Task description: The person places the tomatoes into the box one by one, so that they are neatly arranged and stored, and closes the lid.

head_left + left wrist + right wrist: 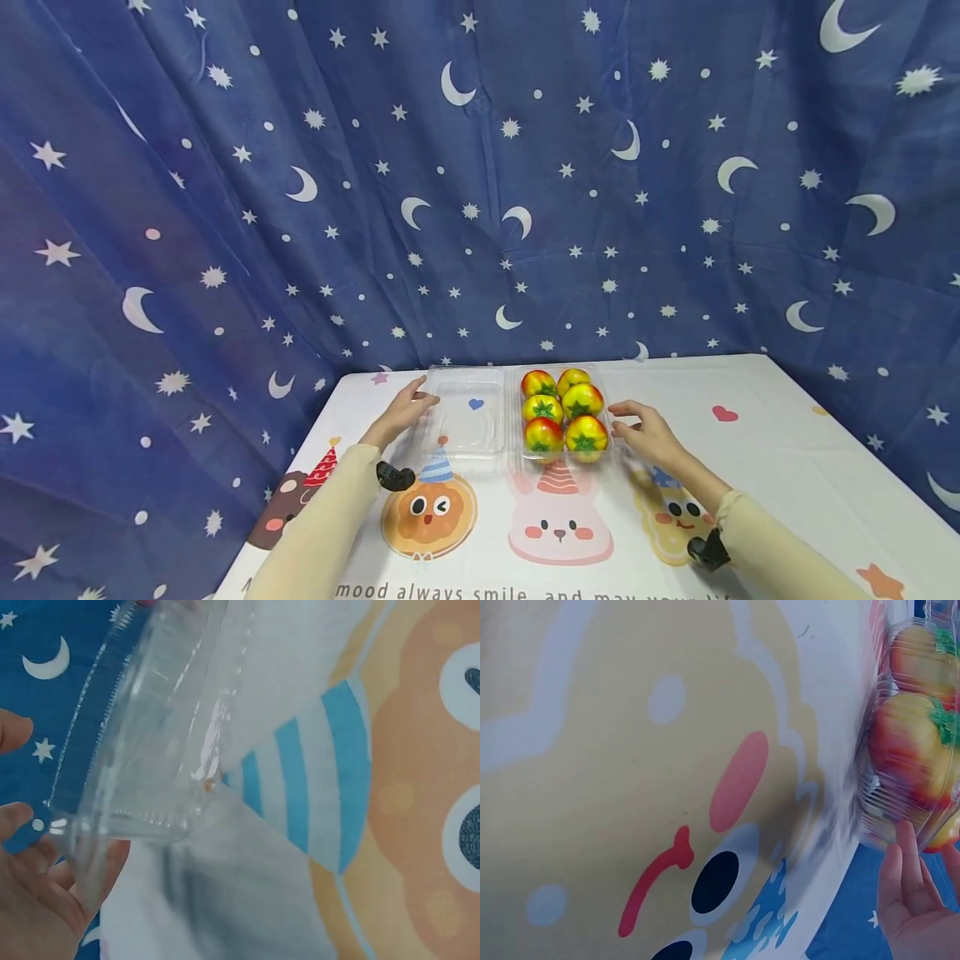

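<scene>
A clear plastic clamshell box lies unfolded on the table, its lid (470, 421) to the left and its base (517, 450) to the right. Several shiny red-and-yellow fruits (583, 402) with green leafy tops, like persimmons, sit in two rows in the base. My left hand (405, 412) is at the lid's left side, fingers loosely spread. In the left wrist view, part of that hand (45, 900) shows beside and through the clear corner. On the other side, my right hand (647, 432) reaches the base's right wall. Its extended fingertips (905, 832) meet the ribbed plastic in the right wrist view.
A white tablecloth with cartoon prints, including a pink rabbit (560, 525) and a round orange face (429, 517), covers the table. Its far edge runs just behind the box. A blue curtain (480, 183) with moons and stars hangs behind.
</scene>
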`<state>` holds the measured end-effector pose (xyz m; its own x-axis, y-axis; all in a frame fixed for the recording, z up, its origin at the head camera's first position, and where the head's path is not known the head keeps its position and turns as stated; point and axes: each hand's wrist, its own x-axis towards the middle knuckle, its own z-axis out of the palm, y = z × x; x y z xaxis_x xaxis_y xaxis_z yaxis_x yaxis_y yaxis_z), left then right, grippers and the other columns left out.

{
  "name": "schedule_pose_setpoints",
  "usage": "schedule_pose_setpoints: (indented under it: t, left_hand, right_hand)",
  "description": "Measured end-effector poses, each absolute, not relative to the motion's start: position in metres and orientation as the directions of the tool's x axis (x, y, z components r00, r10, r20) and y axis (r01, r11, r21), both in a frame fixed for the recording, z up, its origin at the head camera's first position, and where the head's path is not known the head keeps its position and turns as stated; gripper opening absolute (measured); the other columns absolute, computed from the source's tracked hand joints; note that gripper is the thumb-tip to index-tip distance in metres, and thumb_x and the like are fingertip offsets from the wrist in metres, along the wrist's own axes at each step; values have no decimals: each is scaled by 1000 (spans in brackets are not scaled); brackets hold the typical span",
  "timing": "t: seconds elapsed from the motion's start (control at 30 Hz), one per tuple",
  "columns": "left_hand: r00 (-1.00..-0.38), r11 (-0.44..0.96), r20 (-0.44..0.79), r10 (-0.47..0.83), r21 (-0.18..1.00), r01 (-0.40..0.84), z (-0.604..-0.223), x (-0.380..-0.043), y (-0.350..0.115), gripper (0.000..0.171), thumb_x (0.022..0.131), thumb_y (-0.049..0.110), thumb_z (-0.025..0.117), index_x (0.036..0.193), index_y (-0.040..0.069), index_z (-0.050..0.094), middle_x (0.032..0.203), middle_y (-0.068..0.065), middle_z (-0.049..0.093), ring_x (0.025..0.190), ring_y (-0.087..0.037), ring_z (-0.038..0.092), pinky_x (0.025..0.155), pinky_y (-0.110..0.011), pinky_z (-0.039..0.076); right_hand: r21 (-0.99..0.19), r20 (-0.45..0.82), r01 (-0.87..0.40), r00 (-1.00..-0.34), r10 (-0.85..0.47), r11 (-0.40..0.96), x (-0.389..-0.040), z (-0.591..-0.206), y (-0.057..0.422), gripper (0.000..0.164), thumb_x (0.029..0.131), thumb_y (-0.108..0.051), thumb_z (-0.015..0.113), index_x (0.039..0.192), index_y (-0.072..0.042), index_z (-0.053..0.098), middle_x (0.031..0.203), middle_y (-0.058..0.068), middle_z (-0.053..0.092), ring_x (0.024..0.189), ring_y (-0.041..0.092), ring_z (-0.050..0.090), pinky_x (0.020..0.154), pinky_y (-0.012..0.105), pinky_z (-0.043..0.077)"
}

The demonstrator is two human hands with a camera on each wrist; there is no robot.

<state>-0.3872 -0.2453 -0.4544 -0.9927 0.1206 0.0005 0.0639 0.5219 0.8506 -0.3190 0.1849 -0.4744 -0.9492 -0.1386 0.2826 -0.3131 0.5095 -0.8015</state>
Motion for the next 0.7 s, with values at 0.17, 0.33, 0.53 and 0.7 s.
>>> schedule_pose_setpoints:
  t: [0.17,0.33,0.53,0.7]
  left_hand:
    - [-993,502,-24,113,864,36,-442,-384,-245,79,95,28,58,158,5,16,148,-30,38,121,-42,54,98,-54,44]
    - [-990,478,7,144,875,76,-425,-381,-238,83,96,28,58,159,6,8,154,-28,30,126,-45,49,99,-53,44]
    - [-982,480,76,176,864,152,-401,-376,-231,84,96,31,58,159,10,7,155,-25,29,131,-46,44,101,-54,42]
    - [-966,456,141,215,861,227,-380,-371,-226,85,96,33,58,160,14,7,155,-23,29,134,-44,41,104,-55,39]
  right_hand:
    - [-804,278,-315,-949,-150,504,-319,-474,184,31,94,-1,56,123,11,58,119,33,59,84,29,71,75,31,52]
    - [-809,273,-318,-948,-163,495,-317,-473,187,32,95,-1,54,124,12,56,120,35,58,86,31,71,77,35,53]
    - [-819,273,-324,-946,-176,473,-317,-473,188,33,95,-2,55,125,13,54,120,36,57,87,32,70,70,28,53]
    - [-823,273,-327,-945,-180,465,-318,-473,186,34,95,-3,56,125,14,54,120,36,57,87,32,70,69,27,53]
